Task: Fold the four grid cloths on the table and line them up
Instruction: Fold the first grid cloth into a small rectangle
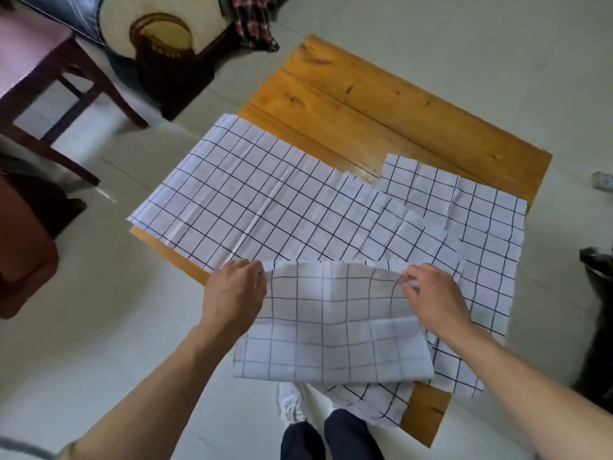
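- Pinching the far edge of one grid cloth (331,323), your left hand (234,293) and right hand (434,297) each held a corner between thumb and fingers, at the near edge of the wooden worktop (381,104).
- That cloth hung doubled toward you, its lower part drooping past the worktop edge.
- To fold well, you needed to keep both corners level, match the grid lines, and lay the fold flat before releasing.
- Other grid cloths (265,200) lay spread and overlapping across the worktop; I could not tell how many.
- Your fingertips were partly hidden by fabric, and the frame was slightly blurred.
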